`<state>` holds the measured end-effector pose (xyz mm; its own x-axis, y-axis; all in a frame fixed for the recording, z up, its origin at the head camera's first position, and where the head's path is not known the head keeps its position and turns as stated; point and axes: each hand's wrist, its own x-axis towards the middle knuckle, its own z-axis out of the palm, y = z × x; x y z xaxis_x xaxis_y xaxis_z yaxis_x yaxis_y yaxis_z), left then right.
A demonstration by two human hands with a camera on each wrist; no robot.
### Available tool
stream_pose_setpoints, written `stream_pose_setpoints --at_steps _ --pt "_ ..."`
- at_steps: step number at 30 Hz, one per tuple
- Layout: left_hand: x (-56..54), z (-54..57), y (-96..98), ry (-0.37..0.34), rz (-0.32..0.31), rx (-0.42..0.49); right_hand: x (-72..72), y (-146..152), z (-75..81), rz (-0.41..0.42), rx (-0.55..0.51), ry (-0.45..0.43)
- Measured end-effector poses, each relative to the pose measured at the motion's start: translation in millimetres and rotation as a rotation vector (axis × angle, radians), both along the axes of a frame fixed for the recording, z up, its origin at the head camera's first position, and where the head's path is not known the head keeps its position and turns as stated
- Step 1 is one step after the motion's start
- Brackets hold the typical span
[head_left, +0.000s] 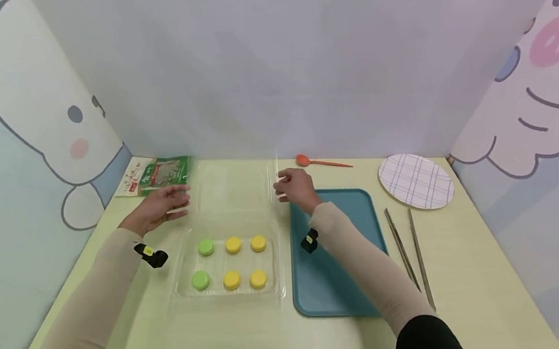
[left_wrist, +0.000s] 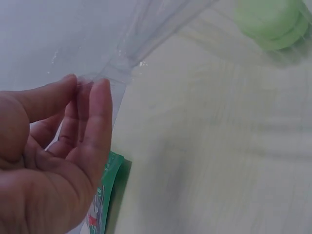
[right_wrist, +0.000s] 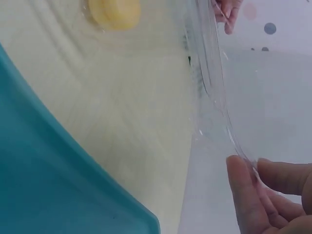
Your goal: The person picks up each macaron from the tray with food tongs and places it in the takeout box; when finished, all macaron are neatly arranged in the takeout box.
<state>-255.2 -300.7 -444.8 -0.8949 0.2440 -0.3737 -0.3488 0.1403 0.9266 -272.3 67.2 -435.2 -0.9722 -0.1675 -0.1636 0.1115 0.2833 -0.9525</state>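
A clear plastic box (head_left: 278,277) lies on the table with its hinged lid (head_left: 231,186) raised at the back. Inside sit two green (head_left: 201,280) and several yellow (head_left: 258,278) macaron-like rounds in two rows. My left hand (head_left: 160,207) is at the lid's left edge; in the left wrist view its thumb and fingertips pinch a clear corner. On the opposite side my right hand (head_left: 295,187) pinches the lid's rim between thumb and fingers, as the right wrist view shows. One green round (left_wrist: 273,22) and one yellow round (right_wrist: 114,12) appear close by.
A blue tray (head_left: 334,282) lies right of the box, under my right forearm. Metal tongs (head_left: 421,257) and a checked plate (head_left: 417,181) are farther right. An orange-red spoon (head_left: 326,163) lies by the back wall. A green and white packet (head_left: 164,172) lies behind my left hand.
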Motion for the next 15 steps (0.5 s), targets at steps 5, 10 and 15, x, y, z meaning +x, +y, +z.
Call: stream_pose_setpoints --at_steps 5,10,15 --pt "4.7 7.6 -1.1 0.099 0.022 -0.022 7.0 1 3.8 -0.001 -0.059 0.095" --pt "12.2 13.4 0.5 0.171 0.028 -0.054 16.5 5 5.9 -0.003 -0.086 0.162" --pt "24.9 15.8 0.5 0.284 -0.014 -0.121 29.5 9 8.3 0.028 -0.048 0.29"
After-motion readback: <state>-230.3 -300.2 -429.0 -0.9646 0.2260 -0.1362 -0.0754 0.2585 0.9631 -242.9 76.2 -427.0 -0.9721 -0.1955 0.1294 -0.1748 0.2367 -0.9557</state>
